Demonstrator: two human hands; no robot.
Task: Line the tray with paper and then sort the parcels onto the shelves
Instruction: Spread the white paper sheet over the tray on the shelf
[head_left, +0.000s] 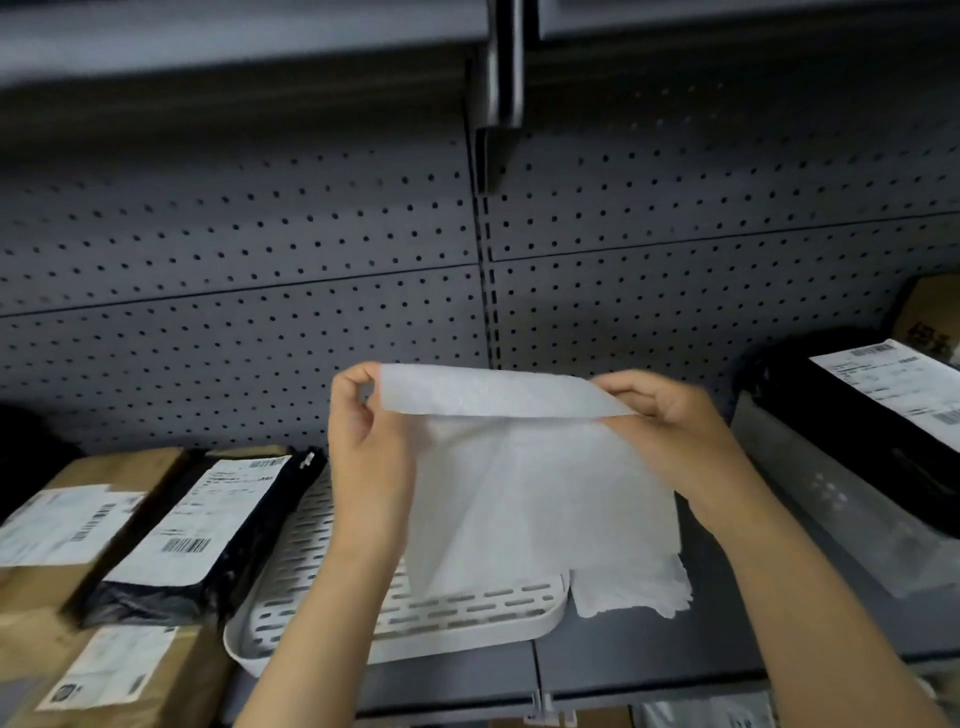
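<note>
A white sheet of paper hangs in the air above a white slotted tray on the grey shelf. My left hand pinches the sheet's upper left corner and my right hand grips its upper right edge, whose top strip is folded over. The sheet's lower end droops past the tray's right side onto the shelf. A black parcel with a white label lies against the tray's left edge. Beside it sit brown cardboard parcels.
A long black parcel with a label rests on clear-wrapped goods at the right, with a cardboard box behind. A perforated grey back panel and an upper shelf close the space. A shelf lip runs below.
</note>
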